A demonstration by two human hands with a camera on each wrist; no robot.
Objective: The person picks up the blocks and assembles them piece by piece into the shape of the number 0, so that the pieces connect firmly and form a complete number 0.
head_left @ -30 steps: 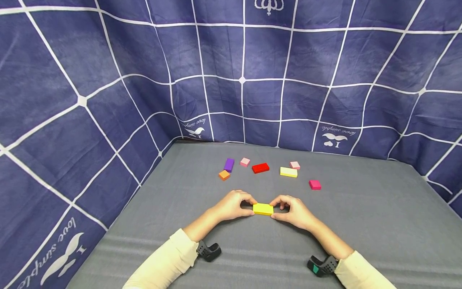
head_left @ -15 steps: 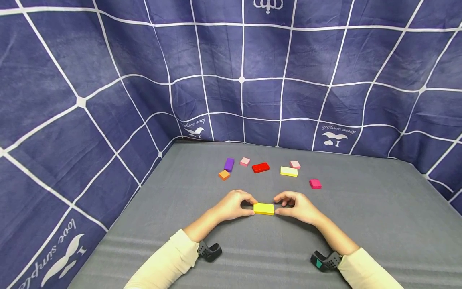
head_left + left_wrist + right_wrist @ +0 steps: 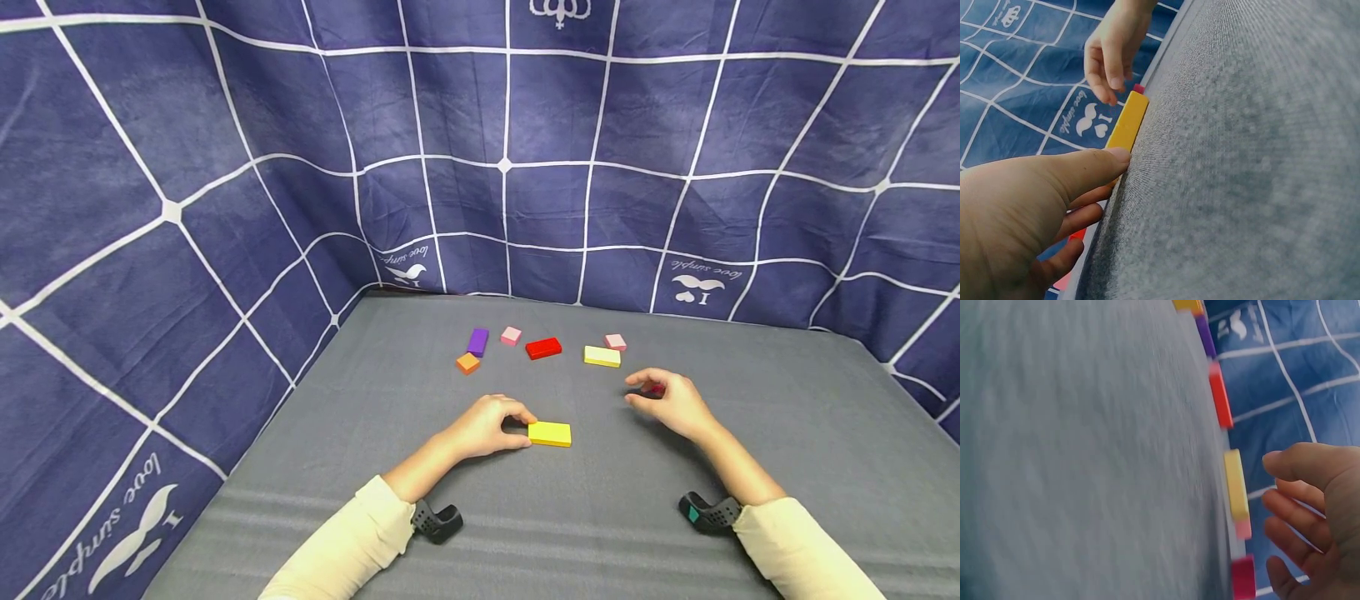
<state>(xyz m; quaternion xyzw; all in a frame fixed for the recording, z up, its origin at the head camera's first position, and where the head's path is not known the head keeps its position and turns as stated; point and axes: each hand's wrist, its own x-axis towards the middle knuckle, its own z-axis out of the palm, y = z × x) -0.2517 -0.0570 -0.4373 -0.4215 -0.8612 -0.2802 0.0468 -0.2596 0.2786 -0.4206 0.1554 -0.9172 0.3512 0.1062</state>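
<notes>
My left hand (image 3: 484, 428) pinches the left end of a bright yellow rectangular block (image 3: 550, 433) lying on the grey cloth. In the left wrist view the thumb lies along the near side of this yellow block (image 3: 1129, 122). My right hand (image 3: 675, 406) is over a crimson block (image 3: 657, 389), which it mostly covers in the head view. Its fingers are parted and hold nothing. From the right wrist, the crimson block (image 3: 1243, 577) shows apart from the fingers, near a pale yellow block (image 3: 1236, 484).
Behind the hands lie a purple block (image 3: 477, 342), an orange block (image 3: 468, 363), a red block (image 3: 543, 348), and two pink blocks, one (image 3: 511, 336) left of the red and one (image 3: 616, 342) behind the pale yellow block. A blue gridded curtain (image 3: 547, 200) hangs around the table.
My right hand has let go of the bright yellow block's right end and moved right and away from me, to the crimson block. The left hand has stayed on the yellow block.
</notes>
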